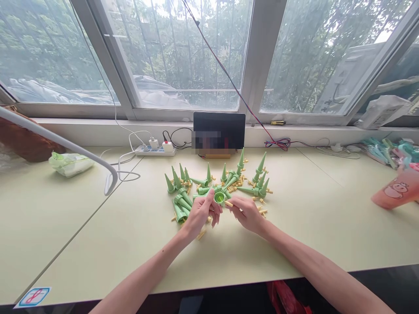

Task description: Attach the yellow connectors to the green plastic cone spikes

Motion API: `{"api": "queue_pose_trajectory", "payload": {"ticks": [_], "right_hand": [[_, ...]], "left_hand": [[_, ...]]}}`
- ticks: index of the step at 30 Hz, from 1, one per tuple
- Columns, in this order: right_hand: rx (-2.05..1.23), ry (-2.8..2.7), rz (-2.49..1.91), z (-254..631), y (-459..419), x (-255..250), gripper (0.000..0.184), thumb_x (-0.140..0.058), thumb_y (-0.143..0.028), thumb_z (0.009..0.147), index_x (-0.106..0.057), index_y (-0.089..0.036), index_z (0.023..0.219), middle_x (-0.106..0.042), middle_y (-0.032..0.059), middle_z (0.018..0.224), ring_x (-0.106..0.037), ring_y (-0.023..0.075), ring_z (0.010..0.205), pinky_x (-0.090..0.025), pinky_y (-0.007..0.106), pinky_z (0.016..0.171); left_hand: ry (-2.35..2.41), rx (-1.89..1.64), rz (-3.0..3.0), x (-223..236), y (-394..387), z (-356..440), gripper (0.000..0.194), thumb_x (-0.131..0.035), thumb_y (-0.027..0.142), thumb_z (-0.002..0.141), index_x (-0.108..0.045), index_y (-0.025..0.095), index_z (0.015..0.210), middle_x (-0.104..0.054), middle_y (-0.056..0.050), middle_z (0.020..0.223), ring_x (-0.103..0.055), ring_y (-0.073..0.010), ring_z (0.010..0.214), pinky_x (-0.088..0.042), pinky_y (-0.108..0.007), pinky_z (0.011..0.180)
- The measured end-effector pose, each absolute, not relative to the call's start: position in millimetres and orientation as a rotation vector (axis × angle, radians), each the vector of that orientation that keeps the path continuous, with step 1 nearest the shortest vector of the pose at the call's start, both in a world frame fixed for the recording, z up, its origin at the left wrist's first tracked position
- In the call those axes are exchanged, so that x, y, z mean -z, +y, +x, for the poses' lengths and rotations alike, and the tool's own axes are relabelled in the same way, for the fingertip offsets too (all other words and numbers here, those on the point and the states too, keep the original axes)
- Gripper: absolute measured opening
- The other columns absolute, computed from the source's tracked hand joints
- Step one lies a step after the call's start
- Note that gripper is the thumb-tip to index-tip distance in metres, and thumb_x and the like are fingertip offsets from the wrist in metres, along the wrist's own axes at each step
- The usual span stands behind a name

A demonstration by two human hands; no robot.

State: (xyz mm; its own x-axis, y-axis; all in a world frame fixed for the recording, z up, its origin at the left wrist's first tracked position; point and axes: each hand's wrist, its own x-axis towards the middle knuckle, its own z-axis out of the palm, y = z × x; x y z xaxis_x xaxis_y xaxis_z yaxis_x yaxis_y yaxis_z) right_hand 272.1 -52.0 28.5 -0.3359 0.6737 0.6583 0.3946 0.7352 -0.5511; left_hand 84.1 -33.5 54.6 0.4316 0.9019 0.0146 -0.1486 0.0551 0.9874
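Observation:
My left hand (206, 208) is closed round a green plastic spike (219, 198), its round open end turned toward me. Close beside it on the right, my right hand (244, 211) pinches a small yellow valve piece (228, 203) at the spike's rim; whether the two parts are joined I cannot tell. Behind and around both hands lie many more green spikes (183, 199), some standing point up, others on their sides. Loose yellow pieces (201, 234) are scattered among them and in front of my left hand.
A dark tablet (219, 133) stands at the back, with a white power strip (156, 151) and cables to its left. A white lamp arm (65, 141) reaches in from the left, near a green-white packet (71, 164). A pink cup (396, 189) stands at the right.

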Motion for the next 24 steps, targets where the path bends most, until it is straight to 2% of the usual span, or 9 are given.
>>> {"api": "queue_pose_trajectory", "payload": {"ticks": [6,15,24], "right_hand": [[-0.337,-2.021,-0.806,274.3,-51.8,-26.6,0.038,-0.031,-0.030,0.108,-0.062,-0.020,0.089,-0.057,0.0038,0.070,-0.048,0.0151,0.059,-0.040,0.027,0.056],[-0.461,-1.913,-0.868,274.5,-51.7,-24.5,0.033,-0.039,-0.033,0.107,-0.056,-0.020,0.081,-0.055,0.0004,0.066,-0.049,0.0129,0.054,-0.039,0.025,0.051],[-0.510,-1.847,-0.871,275.2,-51.2,-23.4,0.030,-0.041,-0.028,0.105,-0.054,-0.020,0.079,-0.055,-0.0005,0.065,-0.049,0.0109,0.050,-0.038,0.023,0.048]], "left_hand": [[0.710,-0.906,1.237,-52.7,-32.1,82.8,0.066,-0.050,0.062,0.094,-0.065,0.010,0.058,-0.058,-0.005,0.054,-0.055,-0.0113,0.038,-0.040,-0.022,0.035],[0.641,-0.847,1.200,-54.6,-30.8,81.9,0.060,-0.055,0.061,0.092,-0.070,0.009,0.065,-0.062,-0.007,0.062,-0.057,-0.0119,0.042,-0.043,-0.022,0.039],[0.624,-0.794,1.245,-53.3,-29.3,79.9,0.060,-0.056,0.062,0.091,-0.070,0.008,0.071,-0.060,-0.007,0.053,-0.055,-0.0125,0.043,-0.044,-0.023,0.041]]}}
